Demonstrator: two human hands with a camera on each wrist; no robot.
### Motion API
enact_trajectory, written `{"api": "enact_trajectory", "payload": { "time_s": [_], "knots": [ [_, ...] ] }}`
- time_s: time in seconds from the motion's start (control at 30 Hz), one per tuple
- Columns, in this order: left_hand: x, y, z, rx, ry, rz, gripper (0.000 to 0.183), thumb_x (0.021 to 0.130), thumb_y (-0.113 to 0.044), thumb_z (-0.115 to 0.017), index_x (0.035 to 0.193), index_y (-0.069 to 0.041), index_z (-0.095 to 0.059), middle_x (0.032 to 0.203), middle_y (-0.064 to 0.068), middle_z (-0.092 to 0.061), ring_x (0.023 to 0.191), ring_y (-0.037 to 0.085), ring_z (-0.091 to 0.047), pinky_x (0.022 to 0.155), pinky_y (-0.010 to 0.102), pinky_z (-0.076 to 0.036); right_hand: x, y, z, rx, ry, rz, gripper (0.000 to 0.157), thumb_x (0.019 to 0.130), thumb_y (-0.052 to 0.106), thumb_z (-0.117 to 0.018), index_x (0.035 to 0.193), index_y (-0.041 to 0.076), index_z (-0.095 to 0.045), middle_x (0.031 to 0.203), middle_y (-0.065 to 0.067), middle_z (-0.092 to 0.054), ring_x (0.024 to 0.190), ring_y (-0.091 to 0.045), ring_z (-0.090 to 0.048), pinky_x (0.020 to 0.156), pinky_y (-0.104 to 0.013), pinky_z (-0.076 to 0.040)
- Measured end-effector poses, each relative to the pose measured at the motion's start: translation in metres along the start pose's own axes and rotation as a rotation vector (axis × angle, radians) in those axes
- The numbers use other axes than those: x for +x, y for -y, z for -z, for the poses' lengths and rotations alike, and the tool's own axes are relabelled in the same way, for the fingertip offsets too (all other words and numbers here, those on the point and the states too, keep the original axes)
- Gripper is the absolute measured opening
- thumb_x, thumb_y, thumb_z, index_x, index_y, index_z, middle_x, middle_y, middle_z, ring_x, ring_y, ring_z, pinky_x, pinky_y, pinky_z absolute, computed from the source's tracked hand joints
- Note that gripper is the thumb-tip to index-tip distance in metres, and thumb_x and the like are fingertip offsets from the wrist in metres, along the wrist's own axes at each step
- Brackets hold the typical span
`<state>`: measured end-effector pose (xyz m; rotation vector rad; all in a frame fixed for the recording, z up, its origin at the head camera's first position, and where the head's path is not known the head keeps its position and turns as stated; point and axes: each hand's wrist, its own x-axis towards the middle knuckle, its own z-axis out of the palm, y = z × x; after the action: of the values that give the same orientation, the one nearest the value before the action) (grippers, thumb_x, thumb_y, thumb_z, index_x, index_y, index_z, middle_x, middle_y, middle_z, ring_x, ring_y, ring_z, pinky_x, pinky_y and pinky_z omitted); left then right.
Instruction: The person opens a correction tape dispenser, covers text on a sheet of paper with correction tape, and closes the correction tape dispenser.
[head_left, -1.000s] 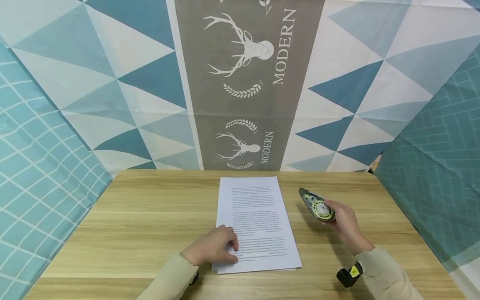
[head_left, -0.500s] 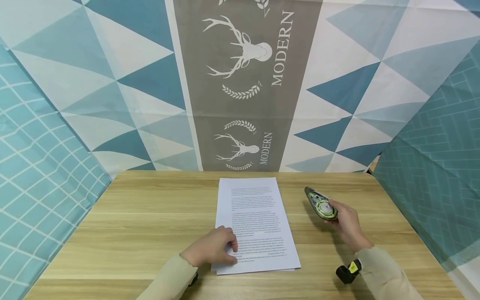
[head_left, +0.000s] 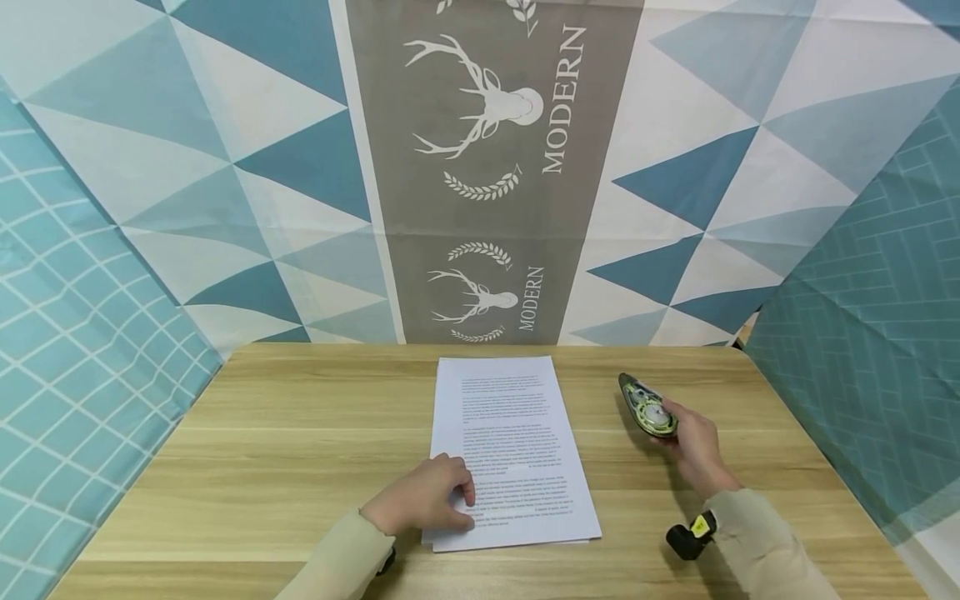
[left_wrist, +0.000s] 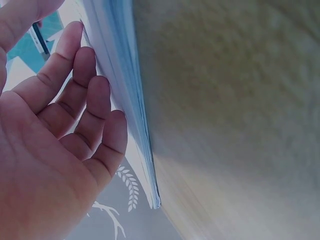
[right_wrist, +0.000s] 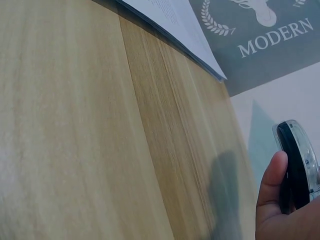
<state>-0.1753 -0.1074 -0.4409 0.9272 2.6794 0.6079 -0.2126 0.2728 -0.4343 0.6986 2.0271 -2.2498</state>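
Note:
My right hand (head_left: 696,450) grips a teardrop-shaped correction tape (head_left: 651,410) with a green and black body, a clear cover and a pale round reel. It is held over the table, right of the paper, with its narrow end pointing away. In the right wrist view the thumb (right_wrist: 275,175) lies along the dark side of the correction tape (right_wrist: 300,165). My left hand (head_left: 423,496) rests on the lower left part of a stack of printed paper (head_left: 510,433). In the left wrist view its loosely bent fingers (left_wrist: 92,115) touch the top sheet beside the stack's edge (left_wrist: 135,110).
The paper stack lies on a wooden table (head_left: 300,450), its sheets slightly out of line at the bottom. Behind the table hangs a patterned cloth (head_left: 487,200) with deer heads and triangles. Tiled-print cloths (head_left: 82,333) stand on both sides.
My right hand has shifted a little to the right with the correction tape, which has turned so its narrow end points more directly away. The left hand stays on the paper.

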Motion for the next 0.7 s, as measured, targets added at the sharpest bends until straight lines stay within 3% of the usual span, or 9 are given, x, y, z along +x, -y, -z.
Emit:
{"api": "enact_trajectory", "payload": {
  "time_s": [0.27,0.57,0.7],
  "knots": [
    [-0.001,-0.001,0.000,0.003,-0.005,0.000,0.019,0.069,-0.030,-0.076,0.075,-0.022,-0.060,0.078,-0.014,-0.051,0.075,0.005,-0.039,0.070,0.022,-0.035,0.006,-0.005,-0.002,0.039,-0.027,-0.018,0.064,0.098,0.030,-0.043,0.143,-0.008,-0.018,0.097,0.000,-0.050,0.072,-0.001,-0.057,0.065,-0.019,-0.053],
    [-0.001,0.000,-0.001,0.007,-0.004,-0.001,0.019,0.068,-0.030,-0.075,0.075,-0.022,-0.060,0.078,-0.014,-0.050,0.076,0.005,-0.039,0.071,0.023,-0.035,0.014,-0.008,-0.006,0.073,-0.104,-0.013,0.064,0.097,0.029,-0.044,0.142,-0.008,-0.020,0.104,-0.005,-0.046,0.072,-0.001,-0.056,0.065,-0.019,-0.054],
    [0.000,0.001,-0.001,0.007,-0.004,-0.001,0.019,0.069,-0.031,-0.076,0.075,-0.023,-0.060,0.078,-0.015,-0.050,0.076,0.005,-0.039,0.071,0.023,-0.035,0.019,-0.010,-0.007,0.075,-0.143,-0.008,0.062,0.097,0.029,-0.044,0.141,-0.009,-0.022,0.099,-0.004,-0.049,0.069,-0.001,-0.057,0.064,-0.019,-0.054]
  ]
}}
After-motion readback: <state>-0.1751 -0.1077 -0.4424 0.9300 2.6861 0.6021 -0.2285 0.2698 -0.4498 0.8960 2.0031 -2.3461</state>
